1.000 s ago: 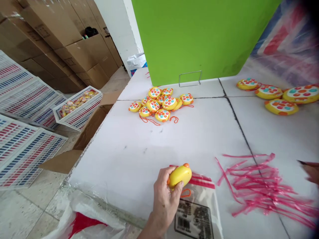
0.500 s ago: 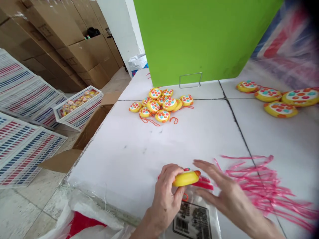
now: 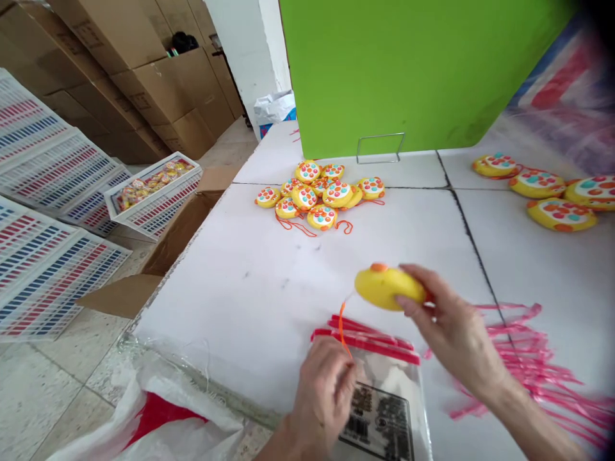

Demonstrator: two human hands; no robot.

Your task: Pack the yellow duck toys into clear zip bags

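Observation:
In the head view my right hand [image 3: 454,330] grips a rounded yellow toy [image 3: 379,288] by one end, holding it above the table with its plain back showing and a small orange part on its edge. An orange cord [image 3: 341,320] hangs from the toy's other end. My left hand [image 3: 324,387] pinches the lower part of that cord. Under my hands lie clear plastic bags [image 3: 391,368] with red strips along the top and a black printed label. A heap of pink ribbon strips [image 3: 528,358] spreads beside my right forearm.
Several similar toys [image 3: 321,195] with coloured dots lie piled mid-table, others [image 3: 538,182] at the right. A green board [image 3: 413,77] stands behind. Left of the white table are an open carton [image 3: 177,237], plastic baskets [image 3: 52,256] and stacked boxes [image 3: 163,83].
The yellow toy has passed from my left hand to my right, moving up and right and turning over. My left hand has dropped slightly and now pinches the cord.

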